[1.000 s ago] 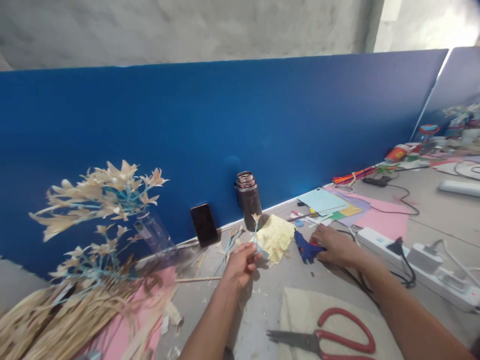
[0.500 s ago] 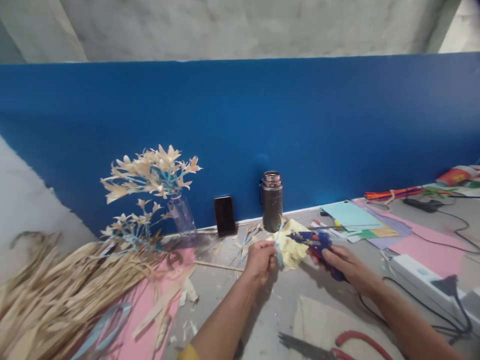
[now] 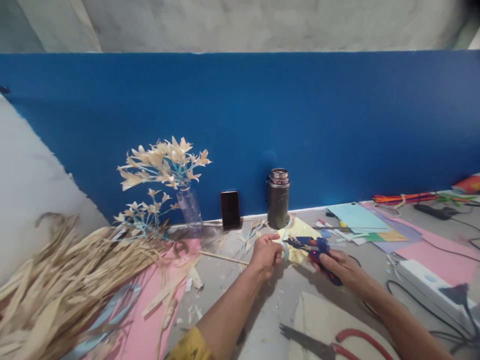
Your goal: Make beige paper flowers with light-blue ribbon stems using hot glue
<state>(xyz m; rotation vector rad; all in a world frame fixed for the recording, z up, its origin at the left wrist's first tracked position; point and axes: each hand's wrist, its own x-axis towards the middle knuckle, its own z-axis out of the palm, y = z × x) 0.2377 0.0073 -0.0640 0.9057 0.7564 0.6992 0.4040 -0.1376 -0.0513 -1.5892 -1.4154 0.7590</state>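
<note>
My left hand (image 3: 267, 256) pinches a thin stem wrapped in light blue strip (image 3: 286, 251), its loose tail hanging below the fingertips. Wrapped round the handle of a blue glue gun (image 3: 323, 250), my right hand (image 3: 340, 269) points the nozzle left, close beside the stem. Whether nozzle and stem touch, I cannot tell. A crumpled pale yellow sheet (image 3: 300, 227) lies just behind both. Several small blue stems (image 3: 255, 234) are on the table left of it. Red-handled scissors (image 3: 309, 344) lie in front, partly on a beige sheet (image 3: 318, 312).
Pale flowers (image 3: 165, 160) stand in a clear bottle (image 3: 190, 212) at the left. Dried husks (image 3: 71, 280) cover pink paper (image 3: 146, 295). A phone (image 3: 230, 210) and an open flask (image 3: 278, 200) stand at the back. Coloured paper (image 3: 358, 218) and a power strip (image 3: 431, 282) lie right.
The view has shifted slightly, so most things sit further right. The glue gun's nozzle has come nearer the blue stem in my left hand.
</note>
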